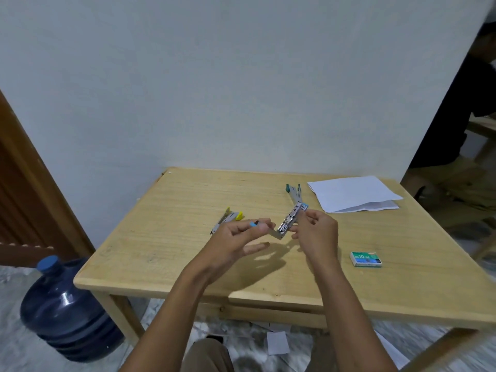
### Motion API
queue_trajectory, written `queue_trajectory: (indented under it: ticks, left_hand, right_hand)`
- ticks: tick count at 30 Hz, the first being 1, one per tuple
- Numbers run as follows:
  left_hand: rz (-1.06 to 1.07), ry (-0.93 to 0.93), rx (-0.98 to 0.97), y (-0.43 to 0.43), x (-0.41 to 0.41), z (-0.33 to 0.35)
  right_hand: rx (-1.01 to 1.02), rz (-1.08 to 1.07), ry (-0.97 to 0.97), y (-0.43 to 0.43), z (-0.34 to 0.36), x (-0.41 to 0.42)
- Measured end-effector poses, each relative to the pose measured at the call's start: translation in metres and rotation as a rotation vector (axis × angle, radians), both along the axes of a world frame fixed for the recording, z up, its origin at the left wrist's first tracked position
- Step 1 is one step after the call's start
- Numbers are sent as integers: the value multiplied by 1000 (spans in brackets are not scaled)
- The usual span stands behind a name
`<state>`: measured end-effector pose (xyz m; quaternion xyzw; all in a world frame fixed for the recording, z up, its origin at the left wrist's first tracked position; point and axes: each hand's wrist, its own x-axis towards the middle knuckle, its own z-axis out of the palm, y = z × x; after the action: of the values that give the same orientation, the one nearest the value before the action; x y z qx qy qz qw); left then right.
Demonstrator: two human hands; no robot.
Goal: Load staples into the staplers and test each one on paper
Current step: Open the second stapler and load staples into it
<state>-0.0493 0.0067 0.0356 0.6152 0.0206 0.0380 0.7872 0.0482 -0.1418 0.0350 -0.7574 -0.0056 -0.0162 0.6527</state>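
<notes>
The person is holding a blue-tipped stapler point(288, 224) in the air above the middle of the wooden table point(161, 253), swung wide open so that its metal magazine is pointing up toward one o'clock and its other arm is lying out toward nine o'clock. The left hand point(236, 238) is pinching the blue-capped end of that lower arm between thumb and fingers, while the right hand point(316, 232) is gripping the upright magazine near its top; whether a strip of staples is between those fingers is too small to tell. Judging by this, the loading of this stapler is under way and not finished. A yellow-tipped stapler point(228, 220) is lying open on the table at about ten o'clock from the hands, and a teal-tipped stapler point(294, 193) is lying open at about twelve o'clock, just behind the held one; whether either is already carrying staples cannot be made out. The sheets of white paper point(351, 194) are lying at about two o'clock, well apart from the hands, and any staple marks are too small to tell. So testing appears to be waiting. The green staple box point(365, 259) is sitting at four o'clock, seemingly closed, its label reading "No.10-1M" as far as can be read.
</notes>
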Motion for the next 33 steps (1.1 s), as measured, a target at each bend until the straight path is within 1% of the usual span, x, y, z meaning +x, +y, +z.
queue_trajectory:
  ticks: [2, 3, 4, 6, 8, 10, 14, 21, 25, 29, 33]
  left_hand:
    - [-109, 104, -196, 3, -3, 3]
    - [-105, 157, -235, 3, -3, 5]
    - [-82, 208, -228, 2, -2, 7]
    - [-60, 290, -141, -5, 2, 7]
    - [-100, 321, -91, -15, 7, 5]
    - [-128, 294, -146, -25, 10, 3]
    - [-64, 198, -324, -32, 15, -4]
    - [8, 179, -501, -41, 18, -5]
    - [23, 193, -481, -42, 21, -5]
    - [29, 188, -407, -41, 21, -5]
    - [35, 187, -378, -41, 22, -3]
  right_hand:
    - [52, 47, 19, -4, 5, 2]
    - [75, 80, 29, -6, 6, 2]
    - [94, 120, 36, -7, 7, 1]
    - [111, 215, 34, -7, 9, -3]
    - [101, 296, 28, -4, 11, -9]
    - [104, 327, 11, 0, 13, -15]
    - [40, 229, -90, 4, 12, -21]
    - [-21, 249, -290, 5, -3, -29]
    - [-88, 328, -317, 2, -10, -33]
    - [-231, 264, -387, 1, -10, -28]
    - [-253, 257, -405, -1, -7, -27]
